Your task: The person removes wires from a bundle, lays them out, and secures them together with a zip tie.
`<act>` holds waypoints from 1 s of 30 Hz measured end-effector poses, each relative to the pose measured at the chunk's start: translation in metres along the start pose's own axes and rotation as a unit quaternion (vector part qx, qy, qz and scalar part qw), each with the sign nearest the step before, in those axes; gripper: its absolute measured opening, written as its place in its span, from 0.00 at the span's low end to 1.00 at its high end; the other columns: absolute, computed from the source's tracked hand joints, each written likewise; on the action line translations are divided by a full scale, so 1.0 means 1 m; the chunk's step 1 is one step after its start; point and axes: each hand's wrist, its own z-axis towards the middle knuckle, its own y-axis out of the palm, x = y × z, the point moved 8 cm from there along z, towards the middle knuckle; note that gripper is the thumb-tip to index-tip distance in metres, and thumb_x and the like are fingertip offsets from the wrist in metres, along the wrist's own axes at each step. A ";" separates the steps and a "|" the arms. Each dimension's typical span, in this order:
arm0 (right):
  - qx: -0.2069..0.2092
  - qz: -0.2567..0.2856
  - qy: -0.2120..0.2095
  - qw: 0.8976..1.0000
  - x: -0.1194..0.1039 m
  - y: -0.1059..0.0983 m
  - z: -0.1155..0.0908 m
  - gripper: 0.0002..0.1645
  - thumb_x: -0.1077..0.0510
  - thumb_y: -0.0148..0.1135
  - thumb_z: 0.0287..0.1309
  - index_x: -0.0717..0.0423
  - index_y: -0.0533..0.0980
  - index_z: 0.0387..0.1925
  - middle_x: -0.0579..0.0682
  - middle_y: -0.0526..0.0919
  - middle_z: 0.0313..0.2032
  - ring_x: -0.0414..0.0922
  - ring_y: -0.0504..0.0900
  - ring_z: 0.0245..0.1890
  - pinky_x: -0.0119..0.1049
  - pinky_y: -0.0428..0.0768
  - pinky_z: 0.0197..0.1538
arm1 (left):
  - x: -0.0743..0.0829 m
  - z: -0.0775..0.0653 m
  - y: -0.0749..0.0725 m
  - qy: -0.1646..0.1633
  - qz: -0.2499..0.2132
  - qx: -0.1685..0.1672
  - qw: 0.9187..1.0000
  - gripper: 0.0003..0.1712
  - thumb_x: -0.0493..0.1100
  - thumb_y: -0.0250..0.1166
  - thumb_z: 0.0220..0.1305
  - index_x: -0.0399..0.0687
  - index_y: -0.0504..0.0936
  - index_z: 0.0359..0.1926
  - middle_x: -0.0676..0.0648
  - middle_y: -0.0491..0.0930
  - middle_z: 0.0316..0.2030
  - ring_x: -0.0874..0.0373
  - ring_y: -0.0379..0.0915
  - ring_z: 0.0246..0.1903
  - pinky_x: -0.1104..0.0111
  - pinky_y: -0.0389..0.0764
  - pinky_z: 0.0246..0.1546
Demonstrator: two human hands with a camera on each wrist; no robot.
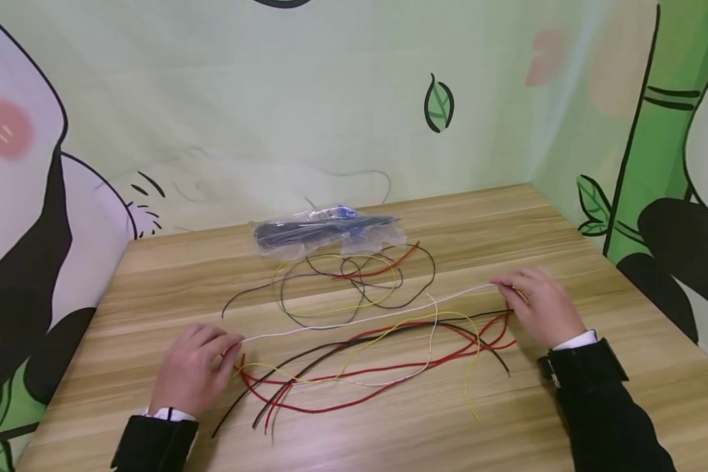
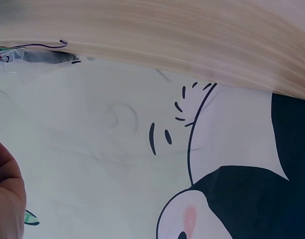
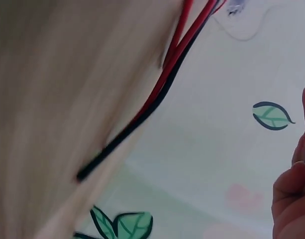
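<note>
A thin white wire (image 1: 360,320) runs nearly straight between both hands, above the table. At its left end, my left hand (image 1: 191,368) pinches it between thumb and fingers. The other end is pinched by my right hand (image 1: 539,305), farther back on the right. Below the white wire lies a loose bunch: thick red wires (image 1: 318,411), black wires (image 1: 307,347), a yellow wire (image 1: 469,387) and a second white wire (image 1: 432,334). In the right wrist view a black wire (image 3: 127,130) and red wires (image 3: 184,42) pass beside the hand.
Behind the white wire, thin coiled wires (image 1: 283,288) in yellow, black and purple lie with a short red wire (image 1: 383,270). A clear plastic bag (image 1: 330,231) with dark and blue contents stands at the wooden table's (image 1: 171,275) back edge, before a printed cloth backdrop (image 1: 330,98).
</note>
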 end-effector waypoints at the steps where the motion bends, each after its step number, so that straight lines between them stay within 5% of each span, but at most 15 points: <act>1: 0.001 -0.009 -0.004 1.000 0.000 -0.001 0.000 0.13 0.74 0.71 0.54 0.60 0.87 0.40 0.56 0.87 0.37 0.53 0.78 0.40 0.49 0.74 0.40 | 0.001 0.000 0.001 0.002 -0.003 -0.004 1.000 0.09 0.32 0.78 0.47 0.41 0.91 0.33 0.48 0.82 0.29 0.52 0.74 0.32 0.58 0.77 0.31; 7: -0.021 -0.057 -0.022 0.998 -0.003 0.001 0.000 0.15 0.76 0.74 0.46 0.57 0.89 0.34 0.55 0.87 0.37 0.54 0.77 0.40 0.50 0.76 0.39 | 0.004 0.001 0.006 0.005 -0.017 -0.040 0.999 0.08 0.33 0.77 0.46 0.45 0.91 0.31 0.52 0.81 0.29 0.56 0.73 0.32 0.60 0.76 0.30; 17: -0.169 -0.076 0.013 0.983 0.001 0.027 -0.004 0.09 0.70 0.76 0.49 0.54 0.89 0.31 0.52 0.87 0.35 0.56 0.83 0.39 0.54 0.80 0.43 | 0.000 -0.003 0.023 -0.049 -0.017 -0.142 0.989 0.09 0.32 0.77 0.49 0.49 0.91 0.32 0.55 0.81 0.30 0.59 0.72 0.34 0.63 0.76 0.31; 30: -0.219 -0.069 0.028 0.973 -0.002 0.039 -0.006 0.16 0.75 0.70 0.46 0.55 0.90 0.33 0.54 0.88 0.37 0.59 0.84 0.41 0.56 0.80 0.46 | 0.000 -0.009 0.033 -0.043 -0.028 -0.180 0.982 0.09 0.32 0.76 0.48 0.49 0.91 0.31 0.55 0.81 0.30 0.58 0.75 0.34 0.61 0.79 0.35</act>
